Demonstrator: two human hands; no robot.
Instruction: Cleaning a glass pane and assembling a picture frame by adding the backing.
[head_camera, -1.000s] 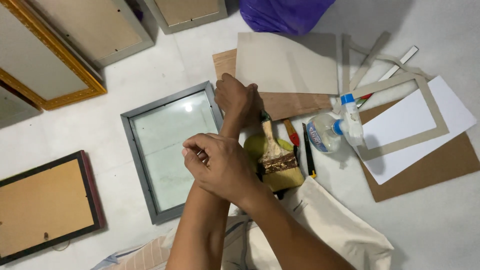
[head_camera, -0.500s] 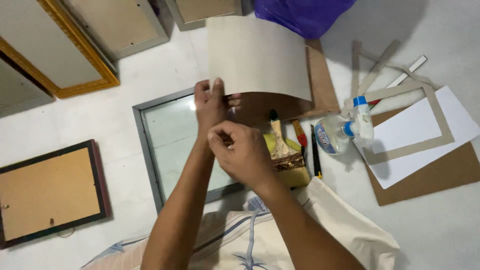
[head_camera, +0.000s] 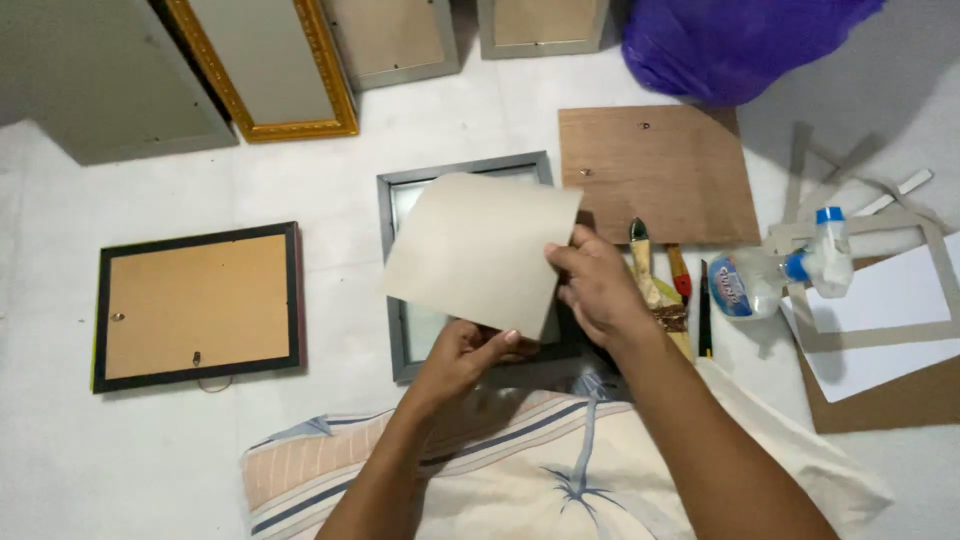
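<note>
Head view: tilted cardboard sheet (head_camera: 478, 250), long axis running left-right

White floor (head_camera: 130, 450) is seen throughout, evenly lit, with soft shadows at the right. Framed pictures are laid face down along the top edge: a gold frame (head_camera: 262, 70), grey frames (head_camera: 540, 25). A purple bag (head_camera: 730, 40) is seen top right.

a white floor (head_camera: 200, 460) is carrying picture frames (head_camera: 197, 306), a brown backing board (head_camera: 660, 170), brushes (head_camera: 645, 265) and a purple bag (head_camera: 730, 40).
</note>
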